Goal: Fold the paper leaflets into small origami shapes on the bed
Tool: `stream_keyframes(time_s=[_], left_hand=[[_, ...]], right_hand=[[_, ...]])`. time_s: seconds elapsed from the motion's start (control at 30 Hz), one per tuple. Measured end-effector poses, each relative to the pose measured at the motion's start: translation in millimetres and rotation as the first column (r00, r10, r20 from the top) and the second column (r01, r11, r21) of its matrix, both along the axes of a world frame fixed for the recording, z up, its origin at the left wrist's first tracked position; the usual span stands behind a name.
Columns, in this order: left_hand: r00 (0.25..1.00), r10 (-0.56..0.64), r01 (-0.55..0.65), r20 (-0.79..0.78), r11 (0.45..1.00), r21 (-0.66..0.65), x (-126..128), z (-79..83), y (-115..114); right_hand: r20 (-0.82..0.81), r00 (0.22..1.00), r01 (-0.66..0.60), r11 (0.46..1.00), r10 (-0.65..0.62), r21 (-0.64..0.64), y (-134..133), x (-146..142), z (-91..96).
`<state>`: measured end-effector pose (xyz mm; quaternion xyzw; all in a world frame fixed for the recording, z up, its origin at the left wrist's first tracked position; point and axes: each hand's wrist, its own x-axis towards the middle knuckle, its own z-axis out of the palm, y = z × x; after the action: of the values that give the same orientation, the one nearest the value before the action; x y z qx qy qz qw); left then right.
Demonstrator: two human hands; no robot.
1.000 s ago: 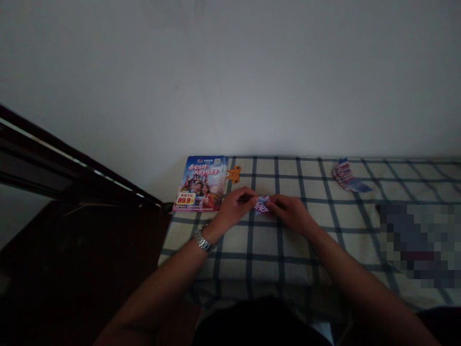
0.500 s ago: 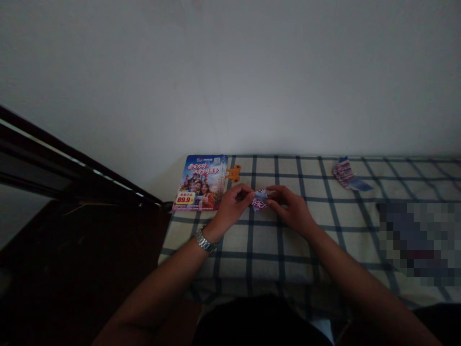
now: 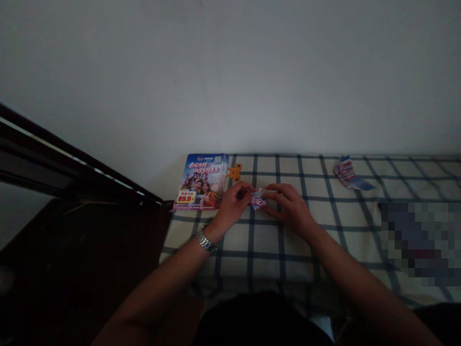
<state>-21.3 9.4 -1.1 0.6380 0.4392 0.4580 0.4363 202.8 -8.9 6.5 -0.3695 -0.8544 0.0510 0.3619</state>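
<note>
A small folded piece of printed paper (image 3: 258, 200), pink, white and blue, sits between my two hands just above a checked cloth (image 3: 266, 240). My left hand (image 3: 232, 206), with a metal watch on its wrist, pinches the paper's left side with curled fingers. From the right, my right hand (image 3: 291, 206) holds the paper's other edge with its fingers bent over it. Both hands rest low over the cloth.
A stack of colourful flyers (image 3: 201, 181) lies at the cloth's back left, with a small orange cut-out (image 3: 235, 172) beside it. More folded paper pieces (image 3: 347, 174) lie at the back right. A dark wooden frame (image 3: 72, 163) runs along the left. A blurred patch (image 3: 418, 240) covers the right.
The folded paper was pressed on the cloth, then lifted slightly and turned between the fingers. Both hands have shifted a little towards the wall while working it.
</note>
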Motion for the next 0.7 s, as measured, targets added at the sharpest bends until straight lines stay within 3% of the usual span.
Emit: stream_keyframes(time_s=[0.13, 0.3, 0.47, 0.6, 0.7], left_hand=[[1.000, -0.021, 0.022, 0.015, 0.999, -0.045, 1.7, 2.5, -1.0], [0.998, -0.037, 0.041, 0.058, 0.997, -0.072, 3.3, 5.3, -2.3], [0.988, -0.084, 0.093, 0.131, 0.994, -0.058, 3.7, 7.9, -6.3], [0.998, -0.057, 0.060, -0.035, 0.993, 0.102, 2.0, 8.9, -8.1], [0.997, -0.008, 0.024, -0.082, 0.982, 0.188, 1.2, 8.2, -7.4]], right_hand=[[0.046, 0.999, -0.026, 0.999, 0.025, 0.022, -0.2, -0.3, 1.4], [-0.017, 1.000, -0.027, 1.000, 0.027, -0.010, -2.4, -0.1, 0.5], [-0.132, 0.989, 0.036, 0.983, -0.060, -0.181, -3.5, 0.2, 0.3], [-0.202, 0.962, 0.099, 0.927, -0.182, -0.363, -3.8, 0.2, 1.6], [-0.257, 0.941, 0.078, 0.879, -0.222, -0.471, -4.5, -0.2, 1.3]])
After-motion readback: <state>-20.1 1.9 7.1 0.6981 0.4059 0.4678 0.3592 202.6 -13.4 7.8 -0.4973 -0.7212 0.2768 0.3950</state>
